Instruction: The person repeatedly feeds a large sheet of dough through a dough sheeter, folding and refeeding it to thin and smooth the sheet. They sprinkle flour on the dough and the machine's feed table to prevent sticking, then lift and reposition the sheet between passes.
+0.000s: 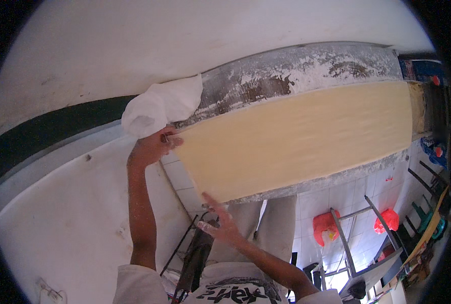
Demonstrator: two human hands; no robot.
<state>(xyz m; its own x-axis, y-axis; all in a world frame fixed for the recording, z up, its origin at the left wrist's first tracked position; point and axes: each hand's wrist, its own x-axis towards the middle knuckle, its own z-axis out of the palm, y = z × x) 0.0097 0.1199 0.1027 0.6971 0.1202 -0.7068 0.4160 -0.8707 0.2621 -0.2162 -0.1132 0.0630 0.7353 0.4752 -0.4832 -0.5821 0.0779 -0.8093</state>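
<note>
A long, pale yellow sheet of dough (296,134) lies spread along a flour-dusted grey worktop (332,66). My left hand (154,147) is at the sheet's far left corner. Its fingers are bent and closed on the dough's edge there, partly hiding the corner. My right hand (223,223) is at the near left corner, fingers spread apart and dusted with flour. One of its fingertips reaches the dough's edge. Just beyond my left hand, a crumpled white cloth or bag (157,109) rests at the worktop's left end.
A pale wall (185,40) runs behind the worktop. Right of my legs, red plastic bags (326,228) hang by a metal-framed stand (343,238) above the tiled floor (311,202). A dark, long object (197,253) stands beside my legs on the left. Clutter fills the far right.
</note>
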